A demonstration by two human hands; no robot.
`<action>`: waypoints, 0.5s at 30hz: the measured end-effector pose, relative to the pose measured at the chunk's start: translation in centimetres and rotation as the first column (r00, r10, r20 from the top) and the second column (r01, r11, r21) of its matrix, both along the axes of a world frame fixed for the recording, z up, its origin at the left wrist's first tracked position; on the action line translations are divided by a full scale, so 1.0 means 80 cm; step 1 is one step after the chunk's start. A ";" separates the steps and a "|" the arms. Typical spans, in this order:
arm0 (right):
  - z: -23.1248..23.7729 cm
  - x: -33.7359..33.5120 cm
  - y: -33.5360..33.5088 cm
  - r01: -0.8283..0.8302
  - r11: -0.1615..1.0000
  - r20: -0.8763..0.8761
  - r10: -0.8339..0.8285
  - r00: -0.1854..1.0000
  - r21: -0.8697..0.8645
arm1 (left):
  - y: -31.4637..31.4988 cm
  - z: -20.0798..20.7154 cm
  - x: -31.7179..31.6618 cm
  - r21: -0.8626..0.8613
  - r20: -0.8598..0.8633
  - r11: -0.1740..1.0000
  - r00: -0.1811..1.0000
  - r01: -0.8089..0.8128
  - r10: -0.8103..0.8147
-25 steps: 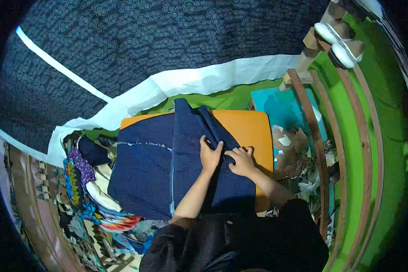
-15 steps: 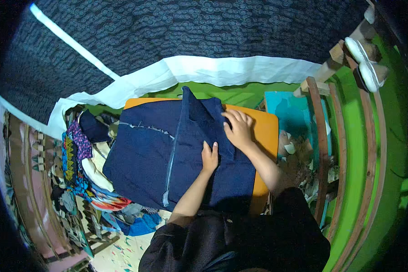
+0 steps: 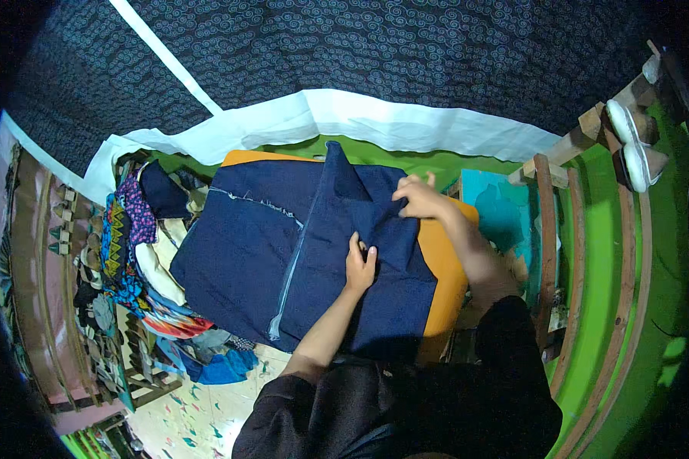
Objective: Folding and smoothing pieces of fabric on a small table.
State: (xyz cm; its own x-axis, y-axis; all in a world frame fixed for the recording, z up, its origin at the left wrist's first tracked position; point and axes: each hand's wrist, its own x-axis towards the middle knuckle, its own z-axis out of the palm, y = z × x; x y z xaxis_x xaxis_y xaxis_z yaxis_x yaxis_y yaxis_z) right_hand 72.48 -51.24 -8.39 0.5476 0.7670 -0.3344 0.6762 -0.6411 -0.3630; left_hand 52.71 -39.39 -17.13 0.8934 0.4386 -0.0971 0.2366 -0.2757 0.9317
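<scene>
A large navy cloth piece, with a pale lengthwise seam and a frayed, whitish short edge, lies spread over an orange board. Toward the far side, part of it rises in a peaked fold. My left hand rests on the cloth right of the seam, its thumb and forefinger apart; the other fingers are mostly hidden. At the cloth's far right edge, my right hand has bent fingers, with thumb and forefinger closed on the fabric.
Heaped patterned and plain cloths lie left of the board. A turquoise surface stands to the right, beside upright wooden slats. Behind hangs a dark patterned curtain with a white border. White shoes sit at the far right.
My right hand has moved slightly right and away from me, its fingers drawing in on the cloth edge. My left hand stays at nearly the same spot on the cloth. The view has shifted slightly.
</scene>
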 end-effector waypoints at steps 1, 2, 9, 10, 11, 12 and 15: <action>0.003 0.014 -0.014 0.060 0.989 -0.073 -0.050 0.996 0.133 | -0.001 -0.003 0.003 -0.002 0.000 1.000 1.000 0.004 -0.004; 0.007 0.029 -0.027 0.101 0.984 -0.079 -0.090 0.993 0.148 | 0.000 -0.006 0.005 -0.058 0.126 0.998 0.992 0.033 -0.025; -0.029 0.129 -0.129 0.575 0.357 0.146 -0.913 0.380 0.736 | -0.004 -0.003 0.015 -0.081 0.310 0.990 0.947 0.113 -0.083; -0.038 0.132 -0.148 0.569 0.231 0.010 -0.931 0.364 0.789 | -0.008 -0.003 0.019 -0.070 0.302 0.987 0.946 0.141 -0.114; -0.017 0.096 -0.097 0.700 0.383 0.091 -0.904 0.417 0.602 | -0.001 -0.008 0.010 -0.052 0.274 0.993 0.958 0.105 -0.087; -0.008 0.063 -0.074 0.757 0.488 0.165 -0.869 0.466 0.435 | 0.000 -0.006 0.007 -0.054 0.272 0.993 0.958 0.104 -0.085; -0.014 0.003 -0.050 0.859 0.502 0.074 -0.865 0.497 0.099 | 0.003 0.014 0.009 0.164 0.164 0.972 0.967 0.170 -0.196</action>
State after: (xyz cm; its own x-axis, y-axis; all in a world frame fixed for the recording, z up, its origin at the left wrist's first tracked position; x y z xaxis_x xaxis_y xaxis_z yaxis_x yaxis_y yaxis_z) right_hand 72.73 -55.23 -9.51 0.9721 -0.0930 -0.2154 -0.1701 -0.9116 -0.3741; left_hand 53.47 -39.16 -16.03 0.9567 0.2634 0.1238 0.0038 -0.4366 0.8997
